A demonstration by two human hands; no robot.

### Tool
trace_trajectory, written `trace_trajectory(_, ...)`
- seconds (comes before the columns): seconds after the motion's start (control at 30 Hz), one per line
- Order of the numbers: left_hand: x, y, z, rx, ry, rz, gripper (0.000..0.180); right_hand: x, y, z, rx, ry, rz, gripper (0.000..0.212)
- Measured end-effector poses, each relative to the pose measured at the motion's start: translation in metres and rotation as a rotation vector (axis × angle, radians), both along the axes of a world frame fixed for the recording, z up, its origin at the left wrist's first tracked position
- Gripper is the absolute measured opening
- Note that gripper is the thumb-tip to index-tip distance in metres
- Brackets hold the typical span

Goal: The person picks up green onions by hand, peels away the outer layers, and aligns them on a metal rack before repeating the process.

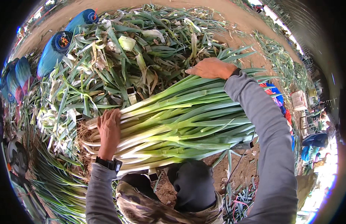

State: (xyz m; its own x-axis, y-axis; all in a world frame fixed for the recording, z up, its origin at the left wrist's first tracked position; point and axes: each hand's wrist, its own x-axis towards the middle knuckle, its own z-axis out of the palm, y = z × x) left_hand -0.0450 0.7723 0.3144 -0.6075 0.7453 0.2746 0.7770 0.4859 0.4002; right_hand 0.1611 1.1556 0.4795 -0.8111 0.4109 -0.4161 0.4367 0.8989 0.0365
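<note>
**Earth floor, ribbed roof, glare at right**

The floor (161, 3) is bare brown earth, smooth and pale along the far side, darker on the near side. Green leaf litter (281, 58) runs over it in a strip at far right. Beyond, a grey ribbed roof (302, 22) stands in shade, a bright gap (279, 23) under its edge. On the right sits a pale crate (299, 100). White light (330, 168) pours in at the right edge, washing out detail.

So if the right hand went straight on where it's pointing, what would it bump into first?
Probably the heap of loose leaves, just left of the right hand; depth is unclear, so it might pass above them.
</note>
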Motion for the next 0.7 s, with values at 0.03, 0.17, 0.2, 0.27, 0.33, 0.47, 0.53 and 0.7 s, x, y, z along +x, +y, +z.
trace_trajectory(0.03,0.001,0.001,0.0,0.004,-0.003,-0.007,0.027,0.006,-0.004,0.004,0.001,0.0,-0.005,0.068)
trace_trajectory(0.17,0.001,0.001,0.0,0.014,0.014,-0.007,0.028,0.03,-0.03,0.023,0.197,0.077,0.094,0.053)
trace_trajectory(0.2,0.001,0.001,0.001,0.016,0.013,-0.01,0.028,0.039,-0.033,0.023,0.246,0.123,0.13,0.047)
trace_trajectory(0.27,0.001,0.001,0.002,-0.008,0.001,-0.007,0.029,0.065,-0.038,0.016,0.311,0.249,0.203,0.046)
trace_trajectory(0.33,-0.002,0.001,-0.001,-0.014,-0.012,-0.012,0.03,0.093,-0.038,0.016,0.4,0.282,0.236,0.041)
trace_trajectory(0.47,-0.003,0.005,-0.006,-0.019,-0.015,-0.025,0.03,0.161,0.002,-0.004,0.565,0.54,0.17,0.039)
trace_trajectory(0.53,-0.013,-0.007,-0.011,-0.035,0.061,0.009,0.03,0.156,0.015,-0.022,0.488,0.585,0.182,0.037)
trace_trajectory(0.7,-0.021,-0.013,-0.016,-0.314,-0.166,-0.033,0.041,0.121,0.069,-0.071,0.329,0.251,0.008,0.024)
